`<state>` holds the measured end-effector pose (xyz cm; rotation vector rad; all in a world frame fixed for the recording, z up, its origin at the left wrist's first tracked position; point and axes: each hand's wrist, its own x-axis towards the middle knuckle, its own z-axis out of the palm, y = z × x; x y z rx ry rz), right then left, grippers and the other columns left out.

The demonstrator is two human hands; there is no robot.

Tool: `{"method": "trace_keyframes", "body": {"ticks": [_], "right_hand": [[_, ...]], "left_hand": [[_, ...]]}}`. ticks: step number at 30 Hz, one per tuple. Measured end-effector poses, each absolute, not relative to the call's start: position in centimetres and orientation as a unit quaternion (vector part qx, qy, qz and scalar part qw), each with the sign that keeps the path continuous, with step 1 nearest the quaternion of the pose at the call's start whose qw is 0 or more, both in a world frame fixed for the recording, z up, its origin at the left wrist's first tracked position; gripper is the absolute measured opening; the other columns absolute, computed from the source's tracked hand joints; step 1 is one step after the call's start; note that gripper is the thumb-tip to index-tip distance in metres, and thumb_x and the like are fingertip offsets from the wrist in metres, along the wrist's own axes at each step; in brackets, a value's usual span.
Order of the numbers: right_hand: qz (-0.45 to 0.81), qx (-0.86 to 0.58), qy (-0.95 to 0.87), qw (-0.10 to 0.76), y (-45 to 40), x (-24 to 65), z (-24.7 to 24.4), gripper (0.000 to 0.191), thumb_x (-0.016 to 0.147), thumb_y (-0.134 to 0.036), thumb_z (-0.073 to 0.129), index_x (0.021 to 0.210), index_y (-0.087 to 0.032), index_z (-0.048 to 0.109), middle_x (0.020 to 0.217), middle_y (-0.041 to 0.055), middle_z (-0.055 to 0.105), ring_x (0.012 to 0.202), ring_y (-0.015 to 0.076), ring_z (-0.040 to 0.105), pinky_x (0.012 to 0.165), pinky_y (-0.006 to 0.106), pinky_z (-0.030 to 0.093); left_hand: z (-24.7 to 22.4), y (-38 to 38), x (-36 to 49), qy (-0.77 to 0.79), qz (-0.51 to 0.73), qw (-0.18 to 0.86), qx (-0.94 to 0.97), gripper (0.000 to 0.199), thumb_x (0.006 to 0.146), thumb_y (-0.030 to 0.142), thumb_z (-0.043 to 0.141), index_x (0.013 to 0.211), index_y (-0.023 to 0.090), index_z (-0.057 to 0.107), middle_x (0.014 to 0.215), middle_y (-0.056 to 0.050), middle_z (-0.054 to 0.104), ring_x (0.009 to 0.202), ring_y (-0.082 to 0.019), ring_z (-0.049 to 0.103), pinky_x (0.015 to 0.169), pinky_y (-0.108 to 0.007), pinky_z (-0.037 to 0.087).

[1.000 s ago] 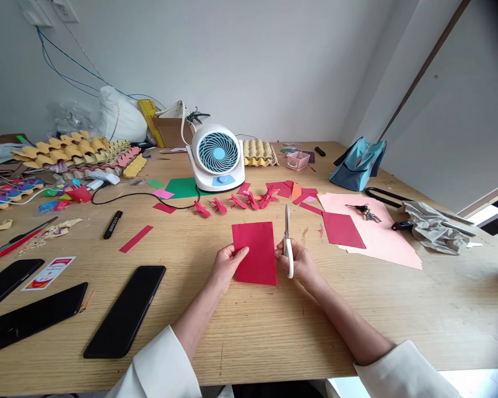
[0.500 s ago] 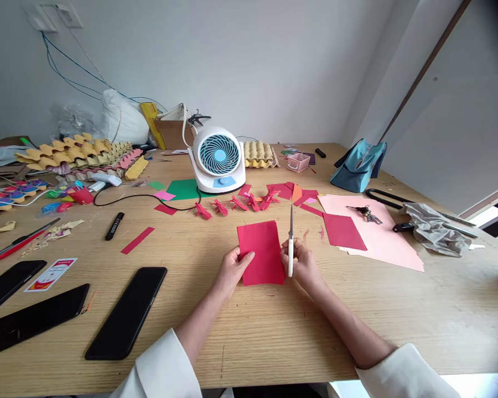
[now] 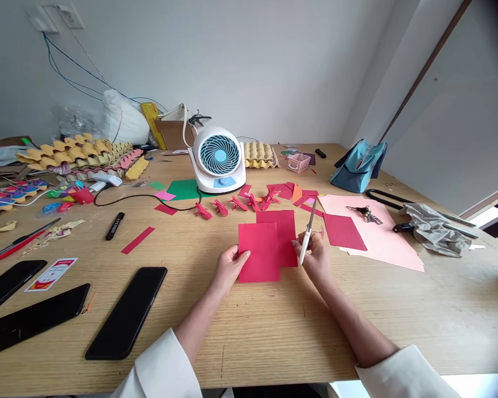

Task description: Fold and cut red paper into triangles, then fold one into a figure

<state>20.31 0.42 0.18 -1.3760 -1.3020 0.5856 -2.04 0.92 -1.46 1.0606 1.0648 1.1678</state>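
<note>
Between thumb and fingers, my left hand (image 3: pixel 229 268) grips the left edge of a red paper sheet (image 3: pixel 258 254). A second red paper sheet (image 3: pixel 287 235) sits partly behind it, shifted up and to the right. My right hand (image 3: pixel 315 257) pinches the right edge of that second sheet and also holds white-handled scissors (image 3: pixel 308 232), blades pointing up and away. Beyond the sheets, several folded red paper figures (image 3: pixel 237 204) lie in a row. Another red sheet (image 3: pixel 344 231) rests on pale pink paper (image 3: pixel 392 243) to the right.
A white fan (image 3: pixel 219 157) stands behind the paper figures. To the left lie a black phone (image 3: pixel 126 312), a black marker (image 3: pixel 115 226) and a red paper strip (image 3: pixel 138 240). Keys (image 3: pixel 367 214), a grey cloth (image 3: pixel 434 229) and a blue bag (image 3: pixel 359 166) are on the right.
The two red sheets have come apart sideways. My right hand, with the scissors, has moved right and slightly away, drawing the rear sheet out from behind the front one.
</note>
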Motion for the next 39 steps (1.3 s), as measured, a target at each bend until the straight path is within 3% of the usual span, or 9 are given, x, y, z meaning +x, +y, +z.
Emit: {"method": "trace_keyframes", "body": {"ticks": [8,12,14,19,23,31,35,39], "right_hand": [[0.146,-0.728,-0.538,0.4,2.2,24.5,0.1,0.022,0.078,-0.041,0.062,0.08,-0.022,0.05,0.062,-0.0004,0.055,0.056,0.0162,0.049,0.056,0.027,0.033],[0.085,-0.752,-0.513,0.404,2.0,25.0,0.5,0.024,0.079,-0.041,0.062,0.086,-0.021,0.052,0.07,0.0021,0.06,0.058,0.0165,0.049,0.056,0.028,0.031],[0.14,-0.714,-0.515,0.454,1.7,24.4,0.7,0.03,0.076,-0.046,0.066,0.087,-0.022,0.052,0.074,0.0025,0.062,0.063,0.0173,0.051,0.058,0.028,0.034],[0.444,-0.504,-0.522,0.526,0.8,20.3,0.5,0.044,0.066,-0.054,0.074,0.086,-0.021,0.052,0.079,0.0035,0.064,0.072,0.0193,0.059,0.064,0.03,0.044],[0.475,-0.484,-0.544,0.494,-0.4,17.9,0.3,0.037,0.067,-0.046,0.075,0.081,-0.022,0.051,0.074,-0.0001,0.058,0.066,0.0158,0.054,0.061,0.028,0.043],[0.336,-0.545,-0.647,0.414,-0.8,18.7,0.3,0.015,0.078,-0.031,0.062,0.08,-0.022,0.05,0.066,-0.0031,0.053,0.058,0.0123,0.045,0.054,0.024,0.035],[0.163,-0.623,-0.68,0.351,0.1,21.0,0.2,0.008,0.08,-0.029,0.055,0.082,-0.023,0.05,0.061,-0.0029,0.052,0.051,0.0129,0.043,0.053,0.025,0.03],[0.08,-0.685,-0.659,0.298,1.0,23.1,0.0,0.011,0.083,-0.032,0.053,0.084,-0.022,0.05,0.064,0.0006,0.055,0.053,0.0151,0.047,0.054,0.025,0.026]], "left_hand": [[-0.9,1.1,-2.3,0.434,0.546,0.601,0.391,0.039,0.065,0.04,0.08,0.094,0.016,0.069,0.094,-0.007,0.074,0.089,-0.02,0.066,0.085,-0.033,0.049],[-0.9,1.1,-2.4,0.418,0.559,0.609,0.376,0.039,0.066,0.038,0.081,0.094,0.015,0.069,0.095,-0.008,0.074,0.091,-0.02,0.066,0.085,-0.032,0.049],[-0.9,1.1,-2.3,0.418,0.562,0.609,0.373,0.039,0.066,0.038,0.081,0.095,0.015,0.069,0.095,-0.008,0.074,0.091,-0.02,0.066,0.085,-0.032,0.049],[-0.8,0.8,-2.0,0.435,0.556,0.604,0.371,0.042,0.065,0.039,0.081,0.097,0.015,0.068,0.094,-0.008,0.074,0.087,-0.02,0.067,0.081,-0.033,0.05],[-0.7,0.5,-1.7,0.437,0.551,0.601,0.379,0.043,0.065,0.039,0.081,0.098,0.015,0.068,0.095,-0.008,0.074,0.086,-0.02,0.067,0.08,-0.032,0.051],[-0.6,1.0,-2.4,0.475,0.544,0.58,0.377,0.053,0.059,0.04,0.084,0.102,0.015,0.066,0.097,-0.009,0.074,0.083,-0.022,0.069,0.08,-0.036,0.052],[-1.4,2.8,-4.4,0.53,0.557,0.479,0.423,0.051,0.06,0.039,0.082,0.102,0.018,0.064,0.096,-0.008,0.074,0.085,-0.024,0.069,0.081,-0.037,0.052],[-1.2,3.9,-6.5,0.611,0.525,0.31,0.506,0.056,0.062,0.025,0.079,0.115,0.02,0.059,0.104,-0.01,0.07,0.1,-0.027,0.065,0.091,-0.041,0.048]]}}
